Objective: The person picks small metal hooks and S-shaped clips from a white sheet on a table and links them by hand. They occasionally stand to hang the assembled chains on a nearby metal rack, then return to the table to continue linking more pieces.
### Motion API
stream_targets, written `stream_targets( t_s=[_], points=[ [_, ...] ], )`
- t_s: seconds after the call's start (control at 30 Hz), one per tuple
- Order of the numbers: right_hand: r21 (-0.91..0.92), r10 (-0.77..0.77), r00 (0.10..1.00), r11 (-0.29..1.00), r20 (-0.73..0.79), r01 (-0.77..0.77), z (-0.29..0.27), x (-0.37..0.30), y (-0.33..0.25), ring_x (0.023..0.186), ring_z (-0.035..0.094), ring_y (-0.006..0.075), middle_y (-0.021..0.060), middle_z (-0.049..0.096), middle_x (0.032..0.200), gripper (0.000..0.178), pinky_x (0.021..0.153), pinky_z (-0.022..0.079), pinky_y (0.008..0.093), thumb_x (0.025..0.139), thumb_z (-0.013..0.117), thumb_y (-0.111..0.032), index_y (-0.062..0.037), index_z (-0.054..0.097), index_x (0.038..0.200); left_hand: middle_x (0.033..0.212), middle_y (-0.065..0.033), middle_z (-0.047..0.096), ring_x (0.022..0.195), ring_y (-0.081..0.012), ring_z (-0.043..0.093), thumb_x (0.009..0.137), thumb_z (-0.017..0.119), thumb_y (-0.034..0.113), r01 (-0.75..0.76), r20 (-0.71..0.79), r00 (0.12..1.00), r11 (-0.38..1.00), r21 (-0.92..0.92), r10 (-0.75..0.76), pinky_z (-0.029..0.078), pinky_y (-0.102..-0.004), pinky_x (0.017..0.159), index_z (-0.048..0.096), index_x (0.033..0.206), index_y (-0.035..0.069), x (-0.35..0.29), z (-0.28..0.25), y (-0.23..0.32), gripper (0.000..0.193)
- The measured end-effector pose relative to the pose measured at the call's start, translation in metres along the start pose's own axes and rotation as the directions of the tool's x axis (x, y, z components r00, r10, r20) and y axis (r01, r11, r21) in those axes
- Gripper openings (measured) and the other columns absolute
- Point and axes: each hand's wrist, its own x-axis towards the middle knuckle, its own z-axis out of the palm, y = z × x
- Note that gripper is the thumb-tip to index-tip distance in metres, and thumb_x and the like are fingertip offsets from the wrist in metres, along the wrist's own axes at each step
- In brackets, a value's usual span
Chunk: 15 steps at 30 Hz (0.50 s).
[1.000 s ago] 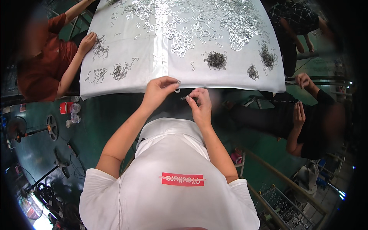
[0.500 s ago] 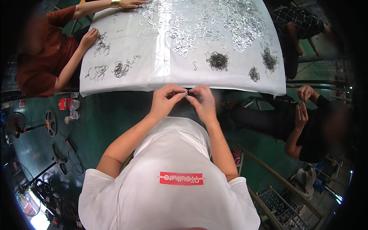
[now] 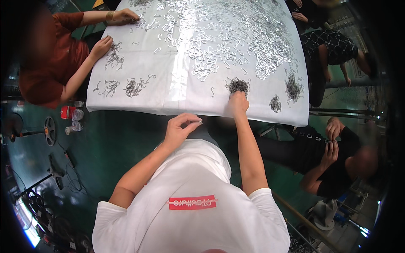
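Observation:
My left hand (image 3: 180, 130) is raised just off the near edge of the white-covered table (image 3: 139, 99), thumb and fingers pinched together. A tiny shiny bit shows at their tips, too small to name. Out over the table, my right hand (image 3: 239, 103) reaches down to a pile of dark bent wire pieces (image 3: 237, 85). Its fingers are drawn together at the near side of that pile, and what they grip is hidden. A single wire hook (image 3: 212, 92) lies left of the pile. Many shiny silver hooks (image 3: 265, 55) are spread farther back.
Smaller dark wire piles (image 3: 275, 103) lie to the right and left. A person in a rust-red shirt (image 3: 50, 63) works at the left edge. At the right, a seated person in black (image 3: 337, 168) handles small hooks. A red container (image 3: 67, 112) stands at left on the floor.
My right hand has left my left hand and moved forward to the dark wire pile. My left hand stays pinched near the table edge. The person at left has drawn one hand back.

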Motion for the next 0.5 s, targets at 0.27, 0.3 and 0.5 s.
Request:
stream_targets(
  t_s=[0.27, 0.3, 0.5],
  points=[
    [-0.138, -0.317, 0.945, 0.942, -0.079, 0.304, -0.032, 0.023, 0.014, 0.081, 0.067, 0.0371, 0.0193, 0.067, 0.089, 0.018, 0.070, 0.053, 0.0472, 0.086, 0.049, -0.011, -0.0019, 0.062, 0.094, 0.090, -0.0034, 0.068, 0.074, -0.0087, 0.060, 0.081, 0.068, 0.001, -0.098, 0.001, 0.995, 0.993, 0.070, 0.098, 0.048, -0.0230, 0.069, 0.071, 0.093, 0.004, 0.007, -0.002, 0.004, 0.013],
    [-0.159, -0.316, 0.949, 0.937, -0.011, 0.311, -0.036, 0.027, 0.017, 0.081, 0.067, 0.0375, 0.0197, 0.067, 0.088, 0.018, 0.071, 0.053, 0.0470, 0.086, 0.048, -0.010, -0.0011, 0.063, 0.092, 0.090, -0.0034, 0.068, 0.074, -0.0088, 0.060, 0.081, 0.068, 0.001, -0.098, 0.005, 0.995, 0.993, 0.071, 0.098, 0.048, -0.0232, 0.069, 0.071, 0.094, 0.004, 0.007, -0.002, 0.005, 0.013],
    [-0.010, -0.237, 0.969, 0.971, 0.067, 0.238, -0.051, 0.032, 0.025, 0.077, 0.067, 0.0354, 0.0193, 0.068, 0.083, 0.016, 0.069, 0.053, 0.0420, 0.079, 0.062, -0.014, 0.0010, 0.067, 0.085, 0.089, -0.0043, 0.068, 0.073, -0.0098, 0.061, 0.082, 0.066, 0.002, -0.123, 0.029, 0.992, 0.990, 0.076, 0.121, 0.048, -0.0233, 0.069, 0.070, 0.096, 0.003, 0.003, -0.004, 0.004, 0.014]
  ],
)
